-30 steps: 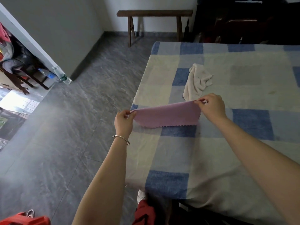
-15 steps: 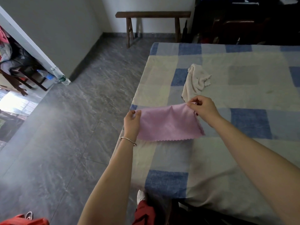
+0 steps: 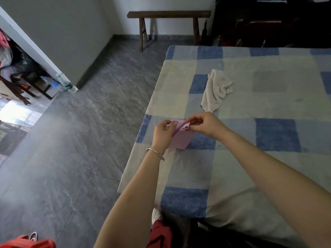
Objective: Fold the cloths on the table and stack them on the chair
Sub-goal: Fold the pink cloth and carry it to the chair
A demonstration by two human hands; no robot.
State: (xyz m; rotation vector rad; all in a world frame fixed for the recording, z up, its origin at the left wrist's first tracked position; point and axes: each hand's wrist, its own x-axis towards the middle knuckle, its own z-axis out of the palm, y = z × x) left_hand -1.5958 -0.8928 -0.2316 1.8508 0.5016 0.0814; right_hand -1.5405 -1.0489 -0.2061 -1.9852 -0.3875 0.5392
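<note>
**Head view: a fold in progress.** The left hand (image 3: 162, 134) and the right hand (image 3: 205, 125) are holding a lilac cloth (image 3: 181, 141) over the counter (image 3: 268, 167), close to its left edge and about midway along it. The fingers (image 3: 191, 121) of the right hand are pinching the cloth's upper corner and meeting the left hand, whose fingers (image 3: 167, 123) are curling round the cloth's top edge. The cloth is hanging between them as a narrow, doubled panel. Whether its lower edge is touching the counter cannot be told.

**Judged progress.** A fold appears to be closing, and this cloth is not yet lying flat or stacked. A crumpled white cloth (image 3: 215, 90) is lying unfolded farther in, toward the far left corner, well apart from both hands. No chair bearing a stack is showing, so the number already finished cannot be told.

**Surroundings.** A blue-and-cream checked tablecloth is covering the counter and draping over its edges. Grey stone-patterned floor tiles (image 3: 80, 140) are lying to the left. A wooden bench (image 3: 168, 14) is standing against the far wall, and plastic bottles (image 3: 67, 85) are standing by the doorway.
</note>
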